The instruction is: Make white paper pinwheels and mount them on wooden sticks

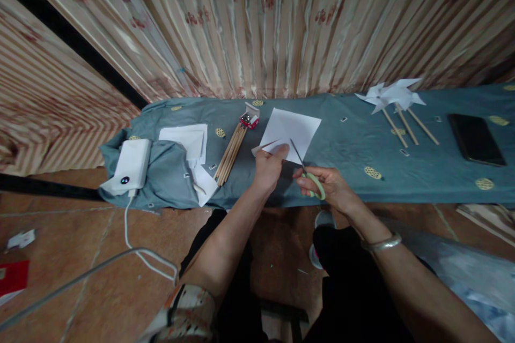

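A square sheet of white paper (pixel 295 127) lies over the cloth in front of me, its lower left part lifted. My left hand (pixel 270 165) grips the paper at its near edge, thumb on top. My right hand (pixel 324 185) is closed around scissors (pixel 316 186) with pale green handles. The dark blades reach up over the paper's near right side; whether they cut into it I cannot tell. To the left of the paper lie several wooden sticks (pixel 230 156) in a bundle. A small red box (pixel 250 119) with shiny metal bits stands open at their far end.
White paper sheets (pixel 193 136) and a white power bank (pixel 132 163) with a cable lie on the left. Paper pinwheels (pixel 398 97) on sticks and a black phone (pixel 476 139) lie on the right. A pleated curtain (pixel 249 27) hangs behind the cloth-covered surface (pixel 341 166).
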Motion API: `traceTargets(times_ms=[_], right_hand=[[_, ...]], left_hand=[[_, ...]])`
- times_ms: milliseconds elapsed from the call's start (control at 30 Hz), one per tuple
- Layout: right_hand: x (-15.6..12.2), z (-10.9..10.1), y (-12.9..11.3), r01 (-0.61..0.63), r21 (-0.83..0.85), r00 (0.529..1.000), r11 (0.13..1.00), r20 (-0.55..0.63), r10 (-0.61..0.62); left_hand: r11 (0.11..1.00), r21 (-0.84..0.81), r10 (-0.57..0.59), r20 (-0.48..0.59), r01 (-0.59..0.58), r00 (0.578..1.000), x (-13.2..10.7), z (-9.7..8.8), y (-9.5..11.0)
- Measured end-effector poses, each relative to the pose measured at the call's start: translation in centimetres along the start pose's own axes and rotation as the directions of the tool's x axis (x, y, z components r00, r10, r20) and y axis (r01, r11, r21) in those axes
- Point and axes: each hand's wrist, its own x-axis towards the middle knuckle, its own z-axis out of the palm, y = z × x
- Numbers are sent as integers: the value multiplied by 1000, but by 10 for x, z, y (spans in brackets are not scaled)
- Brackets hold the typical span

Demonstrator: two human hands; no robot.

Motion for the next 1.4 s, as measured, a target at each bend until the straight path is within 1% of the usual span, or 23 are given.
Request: traceTargets(times_ms=[100, 267, 567, 1033, 1233, 1400], right_hand=[[0, 1, 0, 3, 0, 1000, 1000, -6, -3], [1, 0, 2, -1, 24, 1000, 1000, -3, 1], [2, -1, 3, 16, -5, 1000, 1000, 6, -16], [1, 2, 1, 4, 15, 1000, 1000, -21, -3], [2, 1, 3, 8, 25, 1000, 1000, -21, -8], [3, 1, 4, 9, 32, 999, 999, -33, -8]], left_hand=[[1000, 9, -12, -15, 12, 1000, 0, 0, 0], [1000, 6, -9, 1, 9, 1000, -1, 0, 1], [1000, 5, 4, 8, -4, 1000, 0, 1, -1], [1000, 17, -20, -19, 20, 1000, -2, 2, 3], [1000, -3, -16, -2, 16, 1000, -1, 2, 2], [1000, 26, -8, -32, 9, 999, 0, 4, 1]])
